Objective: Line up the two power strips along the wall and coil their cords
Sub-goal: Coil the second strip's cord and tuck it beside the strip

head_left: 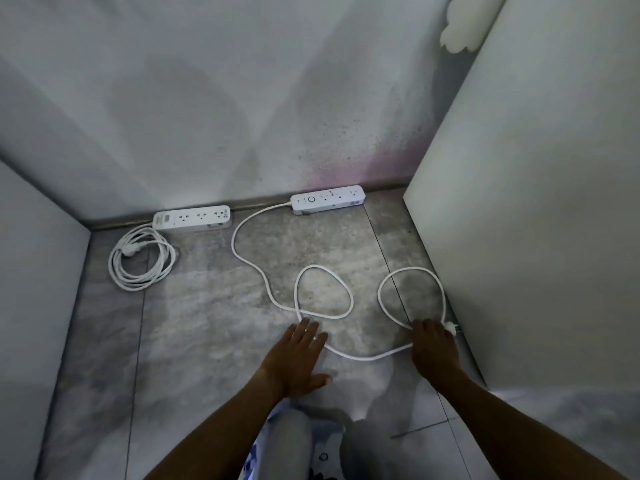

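White power strips sit end to end along the wall base in the head view: left strip (192, 218) w/ its cord (142, 259) already coiled beside it, right strip (327, 199) w/ cord (325, 292) sprawled in two loose loops over the tile floor (207, 323). Left hand (298, 358) lies flat, fingers spread, on the cord near the middle loop. Right hand (433, 344) covers the plug (452, 328) end by the cabinet (519, 237); fingers curled down, can't tell if they're clamped on it. To coil well, probably start from the plug end, stack even loops, keep the strip from dragging off the wall.
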The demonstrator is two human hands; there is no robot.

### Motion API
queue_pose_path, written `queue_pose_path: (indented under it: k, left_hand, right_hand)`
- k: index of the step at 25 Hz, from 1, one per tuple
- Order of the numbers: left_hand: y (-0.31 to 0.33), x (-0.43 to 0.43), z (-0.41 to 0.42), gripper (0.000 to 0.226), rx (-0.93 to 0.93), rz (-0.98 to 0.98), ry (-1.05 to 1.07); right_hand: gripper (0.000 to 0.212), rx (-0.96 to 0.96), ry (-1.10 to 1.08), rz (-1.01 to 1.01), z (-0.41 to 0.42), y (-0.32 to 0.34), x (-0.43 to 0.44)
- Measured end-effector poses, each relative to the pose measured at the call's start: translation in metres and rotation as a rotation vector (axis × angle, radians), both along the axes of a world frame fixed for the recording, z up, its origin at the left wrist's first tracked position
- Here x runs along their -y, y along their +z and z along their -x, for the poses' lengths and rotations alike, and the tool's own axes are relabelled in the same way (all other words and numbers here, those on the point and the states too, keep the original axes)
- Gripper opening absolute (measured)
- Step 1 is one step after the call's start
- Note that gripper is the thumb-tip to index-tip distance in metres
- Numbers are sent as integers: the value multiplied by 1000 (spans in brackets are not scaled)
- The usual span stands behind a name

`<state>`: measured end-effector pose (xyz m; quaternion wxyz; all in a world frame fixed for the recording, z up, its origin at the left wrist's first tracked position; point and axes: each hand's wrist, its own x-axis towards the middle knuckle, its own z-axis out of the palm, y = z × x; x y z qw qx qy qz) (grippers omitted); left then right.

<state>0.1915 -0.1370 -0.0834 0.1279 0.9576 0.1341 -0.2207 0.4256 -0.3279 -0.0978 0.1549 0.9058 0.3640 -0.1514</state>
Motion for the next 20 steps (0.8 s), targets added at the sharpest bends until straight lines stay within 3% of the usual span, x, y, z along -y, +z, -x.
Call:
queue_pose_path:
  k: [6, 11, 16, 20]
  left_hand:
    - [-15, -9, -5, 90, -27, 2, -41]
    - [15, -16, -4, 90, -5, -49, -60]
    - [47, -4, 2, 90, 18, -53, -41]
    - [54, 9, 17, 90, 3, -56, -37]
  right_hand:
    - [26, 32, 138, 52, -17, -9, -17]
    - [45, -28, 228, 70, -6, -7, -14]
    - [52, -107, 50, 40, 26, 1, 12]
    - [42, -164, -109, -80, 47, -3, 35]
